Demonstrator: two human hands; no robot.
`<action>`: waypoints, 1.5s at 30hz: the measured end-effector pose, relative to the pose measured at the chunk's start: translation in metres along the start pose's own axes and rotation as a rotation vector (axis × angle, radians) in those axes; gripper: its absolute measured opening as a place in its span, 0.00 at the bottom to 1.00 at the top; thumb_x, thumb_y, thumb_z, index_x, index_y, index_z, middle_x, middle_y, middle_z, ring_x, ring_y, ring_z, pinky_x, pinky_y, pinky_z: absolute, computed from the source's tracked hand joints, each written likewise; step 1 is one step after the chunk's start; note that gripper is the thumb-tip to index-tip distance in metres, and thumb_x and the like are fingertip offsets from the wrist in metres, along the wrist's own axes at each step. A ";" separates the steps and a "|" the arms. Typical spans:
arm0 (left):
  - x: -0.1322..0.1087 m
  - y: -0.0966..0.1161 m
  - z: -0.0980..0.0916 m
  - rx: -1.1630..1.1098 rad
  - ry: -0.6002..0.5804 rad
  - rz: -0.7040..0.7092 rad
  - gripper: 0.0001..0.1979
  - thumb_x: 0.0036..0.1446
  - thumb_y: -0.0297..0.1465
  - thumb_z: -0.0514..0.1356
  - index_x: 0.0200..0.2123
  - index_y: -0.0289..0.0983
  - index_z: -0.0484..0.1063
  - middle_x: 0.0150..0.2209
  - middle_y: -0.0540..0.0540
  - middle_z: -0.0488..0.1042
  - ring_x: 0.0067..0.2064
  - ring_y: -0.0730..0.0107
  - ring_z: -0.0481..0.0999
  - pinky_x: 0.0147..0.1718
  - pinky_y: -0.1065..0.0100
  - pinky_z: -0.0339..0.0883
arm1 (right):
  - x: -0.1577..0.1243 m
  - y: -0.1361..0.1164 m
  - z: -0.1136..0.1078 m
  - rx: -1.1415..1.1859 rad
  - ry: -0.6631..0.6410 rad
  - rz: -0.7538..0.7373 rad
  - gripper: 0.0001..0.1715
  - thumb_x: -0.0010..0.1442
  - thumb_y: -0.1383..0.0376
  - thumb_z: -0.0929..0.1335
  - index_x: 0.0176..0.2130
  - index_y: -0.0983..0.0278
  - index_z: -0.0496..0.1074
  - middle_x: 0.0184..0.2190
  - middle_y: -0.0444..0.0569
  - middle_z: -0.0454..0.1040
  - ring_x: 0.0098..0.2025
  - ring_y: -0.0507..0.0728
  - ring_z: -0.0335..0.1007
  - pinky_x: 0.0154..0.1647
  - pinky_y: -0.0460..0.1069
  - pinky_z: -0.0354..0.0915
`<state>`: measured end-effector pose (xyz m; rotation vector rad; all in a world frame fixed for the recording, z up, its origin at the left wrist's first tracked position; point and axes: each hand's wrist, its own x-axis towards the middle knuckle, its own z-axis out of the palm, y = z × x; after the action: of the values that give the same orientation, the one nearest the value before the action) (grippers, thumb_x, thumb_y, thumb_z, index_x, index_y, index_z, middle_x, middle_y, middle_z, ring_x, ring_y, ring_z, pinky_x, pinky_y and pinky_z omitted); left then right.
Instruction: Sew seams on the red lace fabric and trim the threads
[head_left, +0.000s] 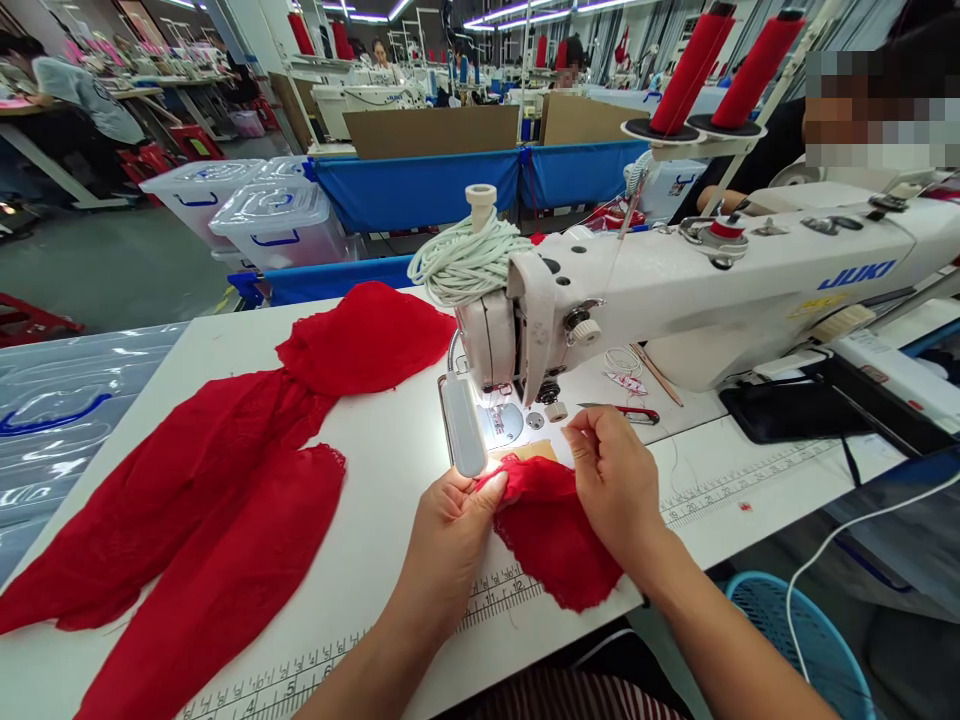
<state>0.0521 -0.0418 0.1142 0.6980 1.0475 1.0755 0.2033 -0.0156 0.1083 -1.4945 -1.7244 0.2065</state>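
Observation:
A small piece of red lace-edged fabric (559, 545) lies on the table in front of the sewing machine (720, 270). My left hand (454, 525) is closed, pinching its upper left edge between thumb and fingers. Just right of the fabric's top edge, my right hand (619, 485) is closed with thumb and forefinger together; what sits between them is too fine to make out. Behind the fabric are the needle plate (504, 425) and a lit lamp (463, 425). Larger red fabric pieces (202, 490) spread over the table's left side.
Small scissors (637, 413) lie behind my right hand. A black phone-like slab (795, 410) rests at the right. Red thread cones (690, 75) stand above the machine. A blue basket (802, 640) is below the table edge. Clear plastic boxes (277, 215) stand beyond the table.

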 end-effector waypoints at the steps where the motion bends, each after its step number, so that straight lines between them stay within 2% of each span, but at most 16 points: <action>1: 0.000 0.000 0.000 -0.003 0.000 -0.001 0.09 0.52 0.36 0.63 0.34 0.38 0.77 0.29 0.50 0.78 0.30 0.69 0.74 0.29 0.71 0.66 | 0.001 -0.001 -0.005 0.082 -0.077 0.014 0.07 0.62 0.64 0.60 0.31 0.61 0.62 0.26 0.44 0.67 0.25 0.52 0.61 0.23 0.46 0.56; 3: 0.001 0.000 0.000 -0.001 -0.003 -0.004 0.09 0.52 0.36 0.63 0.34 0.38 0.77 0.29 0.50 0.78 0.30 0.69 0.74 0.29 0.71 0.66 | 0.002 -0.005 -0.011 0.242 -0.212 0.000 0.10 0.63 0.64 0.60 0.30 0.61 0.64 0.26 0.43 0.67 0.26 0.51 0.62 0.26 0.46 0.59; 4: 0.001 -0.001 0.000 0.004 -0.002 -0.005 0.09 0.52 0.36 0.63 0.34 0.37 0.77 0.29 0.50 0.78 0.31 0.69 0.74 0.29 0.71 0.66 | 0.002 -0.008 -0.012 0.304 -0.239 -0.019 0.10 0.64 0.64 0.60 0.31 0.61 0.66 0.27 0.44 0.68 0.28 0.51 0.64 0.27 0.46 0.60; 8: 0.000 -0.001 0.000 0.010 0.004 0.014 0.11 0.51 0.38 0.64 0.35 0.37 0.76 0.30 0.49 0.78 0.32 0.67 0.74 0.31 0.70 0.66 | -0.001 -0.019 -0.009 0.402 -0.220 -0.048 0.05 0.61 0.64 0.65 0.37 0.60 0.71 0.34 0.46 0.69 0.33 0.52 0.66 0.29 0.46 0.62; 12: 0.000 -0.001 0.000 0.032 0.013 0.007 0.12 0.50 0.38 0.65 0.34 0.35 0.76 0.29 0.48 0.78 0.32 0.66 0.74 0.31 0.69 0.67 | 0.000 -0.020 -0.001 0.334 -0.277 -0.037 0.05 0.60 0.67 0.63 0.31 0.61 0.67 0.31 0.44 0.67 0.28 0.51 0.62 0.27 0.46 0.60; 15: 0.001 -0.001 0.000 0.028 0.013 -0.003 0.13 0.50 0.38 0.64 0.35 0.34 0.75 0.30 0.48 0.78 0.33 0.66 0.74 0.31 0.69 0.67 | 0.002 -0.014 0.000 0.253 -0.171 -0.050 0.07 0.62 0.68 0.60 0.31 0.61 0.62 0.31 0.45 0.66 0.27 0.51 0.60 0.27 0.47 0.58; 17: 0.001 -0.001 0.000 0.013 0.007 -0.001 0.14 0.51 0.38 0.64 0.37 0.35 0.75 0.31 0.48 0.78 0.34 0.65 0.75 0.31 0.68 0.67 | 0.003 -0.008 -0.001 0.224 -0.071 -0.025 0.07 0.62 0.67 0.60 0.31 0.61 0.61 0.31 0.45 0.65 0.28 0.51 0.60 0.27 0.47 0.58; 19: 0.002 0.000 0.000 0.002 0.003 -0.001 0.14 0.50 0.38 0.64 0.37 0.35 0.75 0.31 0.48 0.78 0.35 0.64 0.75 0.32 0.68 0.68 | 0.003 -0.005 -0.003 0.214 -0.036 -0.007 0.07 0.63 0.65 0.61 0.31 0.61 0.62 0.31 0.45 0.66 0.27 0.51 0.59 0.27 0.47 0.58; 23: 0.001 -0.001 0.001 0.001 -0.001 0.022 0.13 0.49 0.37 0.65 0.36 0.35 0.75 0.31 0.47 0.78 0.36 0.63 0.75 0.33 0.68 0.68 | 0.000 -0.009 -0.007 0.304 -0.198 -0.060 0.04 0.62 0.64 0.64 0.37 0.61 0.67 0.33 0.45 0.67 0.24 0.49 0.57 0.25 0.46 0.58; 26: 0.001 -0.003 0.000 0.017 0.016 0.030 0.13 0.48 0.37 0.66 0.35 0.35 0.75 0.31 0.48 0.78 0.36 0.64 0.75 0.32 0.69 0.67 | -0.002 -0.015 -0.004 0.324 -0.254 -0.079 0.04 0.61 0.66 0.63 0.33 0.61 0.66 0.33 0.45 0.66 0.26 0.49 0.59 0.26 0.46 0.58; 29: 0.002 -0.004 -0.001 0.024 0.007 0.022 0.13 0.50 0.37 0.64 0.37 0.36 0.75 0.32 0.48 0.79 0.36 0.65 0.75 0.31 0.69 0.67 | 0.000 -0.015 -0.002 0.289 -0.150 -0.093 0.07 0.61 0.69 0.60 0.30 0.62 0.61 0.30 0.45 0.64 0.28 0.51 0.60 0.26 0.46 0.58; 32: 0.003 -0.004 -0.001 0.020 -0.016 0.022 0.13 0.51 0.38 0.64 0.37 0.36 0.75 0.33 0.48 0.79 0.37 0.64 0.75 0.32 0.69 0.67 | 0.002 -0.009 -0.002 0.240 -0.042 -0.057 0.06 0.62 0.68 0.60 0.32 0.61 0.61 0.31 0.45 0.64 0.28 0.51 0.60 0.25 0.46 0.57; 34: 0.003 -0.003 0.000 0.017 -0.007 0.018 0.13 0.49 0.38 0.64 0.36 0.36 0.75 0.33 0.48 0.79 0.37 0.63 0.75 0.33 0.68 0.67 | 0.002 -0.004 -0.004 0.175 -0.015 -0.048 0.05 0.63 0.68 0.59 0.36 0.61 0.63 0.34 0.47 0.66 0.28 0.51 0.61 0.25 0.47 0.58; 38: 0.002 -0.003 0.000 0.005 0.019 0.009 0.13 0.47 0.39 0.65 0.34 0.36 0.74 0.32 0.48 0.78 0.36 0.63 0.75 0.33 0.67 0.68 | -0.004 0.001 -0.009 0.160 -0.132 -0.179 0.10 0.63 0.64 0.62 0.46 0.60 0.65 0.42 0.50 0.69 0.23 0.49 0.60 0.24 0.46 0.60; 41: 0.001 -0.002 0.000 0.032 0.028 0.004 0.14 0.47 0.39 0.66 0.33 0.35 0.73 0.31 0.46 0.78 0.35 0.63 0.75 0.34 0.66 0.68 | -0.011 0.002 -0.010 0.140 -0.213 -0.285 0.08 0.63 0.62 0.64 0.42 0.60 0.68 0.40 0.49 0.71 0.26 0.49 0.66 0.23 0.45 0.60; 45: 0.001 -0.001 0.000 0.018 -0.041 0.024 0.15 0.48 0.37 0.66 0.36 0.34 0.74 0.38 0.42 0.79 0.41 0.59 0.76 0.39 0.64 0.69 | -0.019 0.001 -0.013 0.128 -0.186 -0.325 0.08 0.63 0.67 0.62 0.36 0.60 0.70 0.32 0.45 0.71 0.29 0.49 0.68 0.28 0.44 0.63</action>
<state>0.0523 -0.0406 0.1132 0.7463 1.0170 1.0689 0.2116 -0.0370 0.1067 -1.1121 -2.0337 0.2850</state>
